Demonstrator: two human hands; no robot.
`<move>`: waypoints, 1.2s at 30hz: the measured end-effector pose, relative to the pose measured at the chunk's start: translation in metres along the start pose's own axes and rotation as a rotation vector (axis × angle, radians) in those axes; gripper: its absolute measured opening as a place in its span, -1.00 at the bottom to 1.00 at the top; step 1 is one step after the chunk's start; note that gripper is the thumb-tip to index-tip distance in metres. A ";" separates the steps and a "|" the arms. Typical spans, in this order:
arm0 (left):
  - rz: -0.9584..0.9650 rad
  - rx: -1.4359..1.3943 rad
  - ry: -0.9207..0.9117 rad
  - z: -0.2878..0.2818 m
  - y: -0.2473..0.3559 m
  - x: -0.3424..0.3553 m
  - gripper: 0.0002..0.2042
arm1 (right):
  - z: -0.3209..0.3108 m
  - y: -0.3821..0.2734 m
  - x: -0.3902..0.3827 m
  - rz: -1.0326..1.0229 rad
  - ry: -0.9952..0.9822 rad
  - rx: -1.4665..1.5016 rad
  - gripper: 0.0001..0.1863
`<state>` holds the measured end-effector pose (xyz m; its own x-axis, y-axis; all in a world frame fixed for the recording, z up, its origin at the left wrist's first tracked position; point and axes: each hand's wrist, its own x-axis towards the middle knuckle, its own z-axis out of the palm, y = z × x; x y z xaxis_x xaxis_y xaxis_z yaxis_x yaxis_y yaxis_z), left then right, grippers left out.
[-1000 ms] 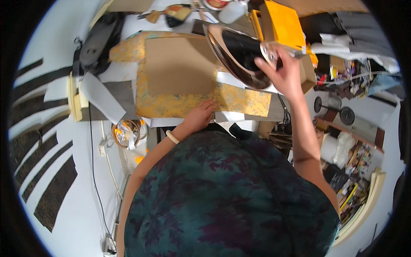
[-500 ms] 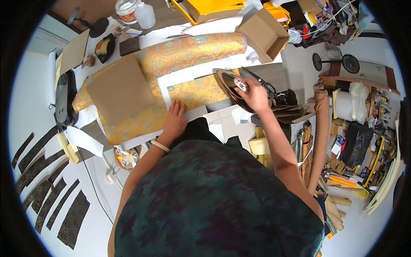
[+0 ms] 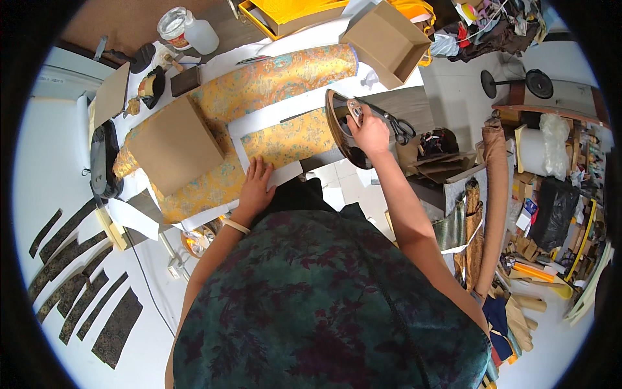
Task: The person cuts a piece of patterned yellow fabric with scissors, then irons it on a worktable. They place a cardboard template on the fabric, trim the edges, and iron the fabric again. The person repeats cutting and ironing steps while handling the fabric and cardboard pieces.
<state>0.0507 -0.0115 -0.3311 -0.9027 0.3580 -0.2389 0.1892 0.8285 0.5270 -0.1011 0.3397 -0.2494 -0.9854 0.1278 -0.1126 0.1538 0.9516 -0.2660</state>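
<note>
My left hand (image 3: 258,181) lies flat, fingers spread, on the white paper margin (image 3: 285,174) along the near edge of a yellow brocade piece (image 3: 285,137). My right hand (image 3: 371,133) is closed round the pale metallic handle of a broad, dark, shiny round-edged tool (image 3: 337,123). This tool stands tilted at the brocade's right end; its underside and exact kind are hidden. Just right of it lie black-handled scissors (image 3: 403,131). A brown board box (image 3: 172,146) rests on more yellow brocade to the left, and a brocade roll (image 3: 278,74) lies behind.
An open brown box (image 3: 389,45) stands at the back right, a yellow box (image 3: 291,19) beside it. Farther left are a white bottle (image 3: 202,35) and a jar (image 3: 173,26). A tall brown roll (image 3: 494,201) and crowded shelves (image 3: 551,194) are on the right.
The dark tool has turned more upright in my right hand, against the brocade's right end. My left hand still lies flat at the near edge. The view has shifted slightly.
</note>
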 end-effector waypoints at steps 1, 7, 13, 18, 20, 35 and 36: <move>-0.006 -0.011 0.003 0.001 0.000 0.001 -0.27 | -0.002 0.004 0.002 0.013 -0.013 -0.005 -0.53; 0.004 0.006 0.013 0.000 -0.002 -0.001 -0.29 | -0.009 0.008 0.012 0.044 -0.037 0.009 -0.53; 0.000 0.057 -0.018 -0.003 -0.001 0.000 -0.30 | -0.008 0.006 0.012 0.060 -0.040 -0.008 -0.54; -0.004 0.025 -0.044 -0.005 -0.005 0.000 -0.28 | -0.008 0.005 0.011 0.069 -0.051 -0.017 -0.54; -0.009 0.010 -0.033 -0.006 -0.007 -0.001 -0.29 | -0.008 0.004 0.012 0.067 -0.051 -0.018 -0.54; -0.035 0.053 -0.036 -0.007 -0.006 -0.007 -0.29 | -0.007 0.013 0.014 -0.044 -0.073 0.022 -0.48; -0.036 0.050 -0.035 -0.007 -0.006 -0.008 -0.29 | -0.011 0.010 0.012 -0.098 -0.090 0.043 -0.47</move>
<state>0.0542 -0.0223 -0.3260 -0.8954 0.3417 -0.2854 0.1768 0.8612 0.4765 -0.1123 0.3541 -0.2433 -0.9856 0.0075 -0.1688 0.0620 0.9453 -0.3203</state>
